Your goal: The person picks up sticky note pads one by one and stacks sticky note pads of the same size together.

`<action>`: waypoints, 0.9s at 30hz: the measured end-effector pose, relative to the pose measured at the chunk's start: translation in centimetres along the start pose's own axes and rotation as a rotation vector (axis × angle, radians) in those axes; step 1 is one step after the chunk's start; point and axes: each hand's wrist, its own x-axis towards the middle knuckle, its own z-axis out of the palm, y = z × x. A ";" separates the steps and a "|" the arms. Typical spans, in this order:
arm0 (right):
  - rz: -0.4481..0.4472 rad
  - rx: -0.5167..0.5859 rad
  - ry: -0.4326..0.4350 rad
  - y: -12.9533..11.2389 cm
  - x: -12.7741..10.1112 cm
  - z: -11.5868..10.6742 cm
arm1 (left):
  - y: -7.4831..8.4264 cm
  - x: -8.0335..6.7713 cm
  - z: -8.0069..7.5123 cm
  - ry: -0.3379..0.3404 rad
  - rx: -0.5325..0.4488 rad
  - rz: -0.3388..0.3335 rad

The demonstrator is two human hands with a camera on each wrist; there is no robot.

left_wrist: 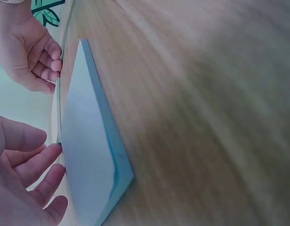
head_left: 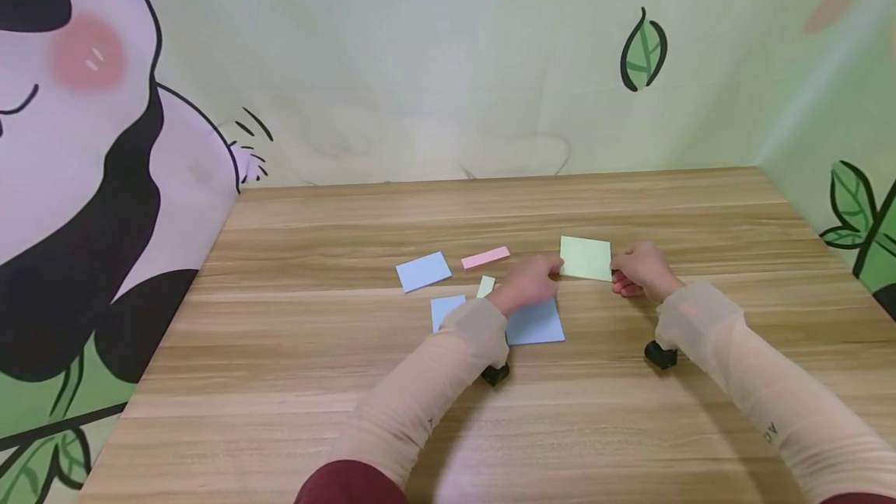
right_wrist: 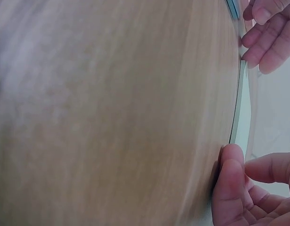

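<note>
A light green sticky note pad [head_left: 586, 258] lies on the wooden table, between the two hands. My left hand [head_left: 528, 282] reaches over a large blue sticky note pad [head_left: 536, 323]; its fingers, fairly straight, touch the green pad's left edge. In the left wrist view the thumb of the left hand [left_wrist: 22, 165] stands apart from the fingertips. My right hand [head_left: 645, 269] pinches the green pad's right edge between thumb and forefinger, the other fingers curled in. The right wrist view shows the green pad [right_wrist: 241, 106] edge-on, running between both hands.
Left of the hands lie a blue pad [head_left: 423, 271], a narrow pink pad [head_left: 485, 258], a small pale green strip [head_left: 486, 286] and another blue pad [head_left: 446, 309], partly hidden by the left sleeve. A printed cloth wall [head_left: 448, 61] stands behind the table [head_left: 294, 379].
</note>
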 end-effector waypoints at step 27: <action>0.000 -0.133 0.155 -0.6 1.1 0.2 | 1.1 1.0 -0.2 0.186 -0.173 -0.233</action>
